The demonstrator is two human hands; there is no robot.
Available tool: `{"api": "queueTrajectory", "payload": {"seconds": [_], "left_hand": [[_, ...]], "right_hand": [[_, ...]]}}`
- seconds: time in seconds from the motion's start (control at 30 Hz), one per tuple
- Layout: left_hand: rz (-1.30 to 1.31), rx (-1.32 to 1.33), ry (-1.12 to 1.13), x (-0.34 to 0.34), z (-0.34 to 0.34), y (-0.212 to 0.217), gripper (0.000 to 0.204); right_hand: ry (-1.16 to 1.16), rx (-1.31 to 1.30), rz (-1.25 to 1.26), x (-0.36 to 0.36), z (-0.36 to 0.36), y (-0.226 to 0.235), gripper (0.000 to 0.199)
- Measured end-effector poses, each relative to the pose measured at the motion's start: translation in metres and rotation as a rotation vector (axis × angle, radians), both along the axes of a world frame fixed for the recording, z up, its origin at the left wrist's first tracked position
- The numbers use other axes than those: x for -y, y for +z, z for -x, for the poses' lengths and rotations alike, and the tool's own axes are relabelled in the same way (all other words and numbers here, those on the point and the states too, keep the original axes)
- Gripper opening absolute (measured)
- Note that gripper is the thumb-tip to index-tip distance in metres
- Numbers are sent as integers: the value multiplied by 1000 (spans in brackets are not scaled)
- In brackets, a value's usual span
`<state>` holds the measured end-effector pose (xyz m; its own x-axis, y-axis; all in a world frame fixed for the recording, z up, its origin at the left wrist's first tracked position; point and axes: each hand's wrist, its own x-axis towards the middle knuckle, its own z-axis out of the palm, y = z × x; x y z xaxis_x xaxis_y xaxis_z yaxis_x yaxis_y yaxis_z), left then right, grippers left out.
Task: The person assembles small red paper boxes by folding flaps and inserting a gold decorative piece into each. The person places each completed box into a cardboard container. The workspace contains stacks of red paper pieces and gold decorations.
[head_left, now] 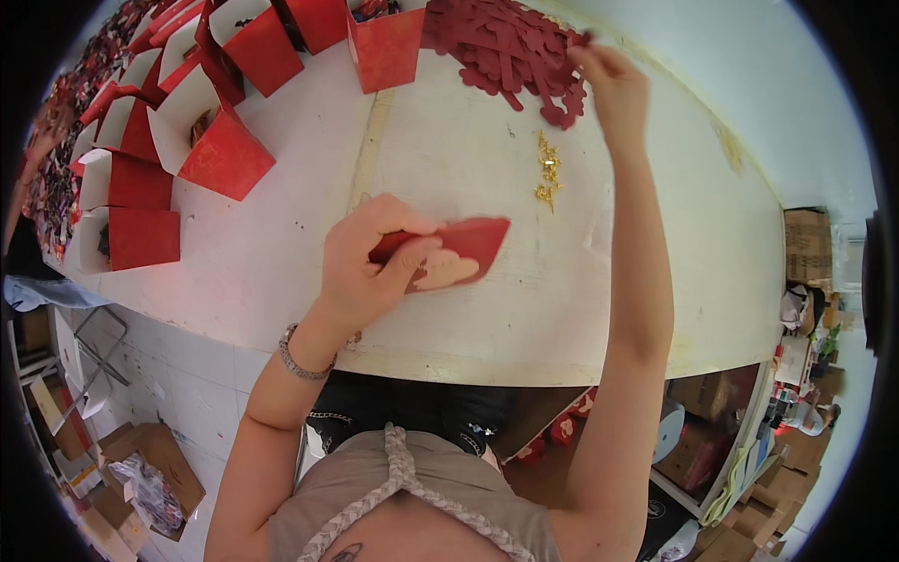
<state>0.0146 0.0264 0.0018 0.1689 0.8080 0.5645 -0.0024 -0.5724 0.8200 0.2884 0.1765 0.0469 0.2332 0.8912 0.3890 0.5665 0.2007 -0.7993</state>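
Observation:
My left hand (370, 251) is wrapped round a flat red piece (485, 240), perhaps a folded box or card, held above the table in front of me. Motion blurs it, and a pale pinkish patch shows on its lower side. Far to the right, my right hand (613, 82) reaches over the edge of a heap of dark red die-cut shapes (501, 47). Its thumb and fingers are pinched at one dark red cutout (582, 39), mostly hidden by the fingertips. Between the hands lies a short row of small gold ornaments (548, 170).
Several open red boxes (229, 161) stand at the left and back of the white table (449, 342). Beyond them spreads a mass of shiny wrapped pieces (89, 61), with another person's hand (49, 139) at the far left. A wall (730, 66) borders the right side.

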Motion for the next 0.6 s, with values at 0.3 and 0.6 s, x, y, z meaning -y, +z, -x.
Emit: {"api": "queueTrajectory", "payload": {"seconds": [0.3,0.6], "left_hand": [[-7,-19,-50,-2,6,9,13],[-78,-201,75,4,7,11,15]], "right_hand": [[507,74,-383,139,106,35,13],[497,119,-554,135,119,7,23]]}}
